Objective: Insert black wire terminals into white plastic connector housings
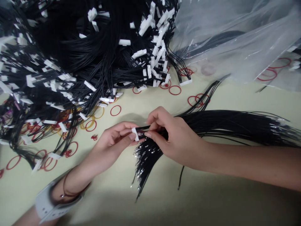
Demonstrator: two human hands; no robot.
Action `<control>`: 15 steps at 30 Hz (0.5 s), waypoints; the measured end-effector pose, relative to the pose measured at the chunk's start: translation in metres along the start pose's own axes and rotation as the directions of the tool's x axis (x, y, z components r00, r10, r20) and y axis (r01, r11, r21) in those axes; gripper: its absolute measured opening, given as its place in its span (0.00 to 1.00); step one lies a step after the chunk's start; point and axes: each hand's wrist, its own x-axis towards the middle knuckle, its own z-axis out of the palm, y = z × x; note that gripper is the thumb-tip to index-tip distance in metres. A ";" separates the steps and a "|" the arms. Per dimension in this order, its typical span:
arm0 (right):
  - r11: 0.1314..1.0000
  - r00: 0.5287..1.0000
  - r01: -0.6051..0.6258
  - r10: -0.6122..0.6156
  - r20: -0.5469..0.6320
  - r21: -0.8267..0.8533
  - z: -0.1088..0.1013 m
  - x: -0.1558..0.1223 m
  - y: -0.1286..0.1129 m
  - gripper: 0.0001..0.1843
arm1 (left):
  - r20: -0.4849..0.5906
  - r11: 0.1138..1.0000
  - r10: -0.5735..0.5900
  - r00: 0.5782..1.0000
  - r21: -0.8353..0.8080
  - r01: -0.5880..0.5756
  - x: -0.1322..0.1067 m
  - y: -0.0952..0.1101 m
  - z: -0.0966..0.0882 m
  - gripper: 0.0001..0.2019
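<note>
The left fingers (125,133) were clamped on a white plastic connector (134,134), and the right fingers (152,125) pinched its black wires (235,127), which ran rightward in a long, roughly level sheaf. Red rubber bands (175,90) dotted the pale worktop (150,103), below a heap of connector-tipped wires (70,62) and clear plastic sheeting (223,34).
</note>
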 end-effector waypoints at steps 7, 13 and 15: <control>1.000 1.000 -0.002 0.002 -0.009 -0.004 0.001 0.000 0.000 0.10 | 0.035 1.000 -0.014 0.999 -0.002 0.014 -0.001 -0.001 0.000 0.05; 1.000 1.000 0.019 -0.019 0.010 -0.012 0.003 0.002 0.002 0.10 | 0.030 0.999 0.014 0.999 0.037 -0.015 0.000 0.002 0.003 0.06; 0.999 0.999 0.031 -0.030 0.016 -0.028 0.003 0.002 0.003 0.09 | 0.029 0.998 0.026 0.999 0.056 -0.027 -0.001 0.002 0.004 0.07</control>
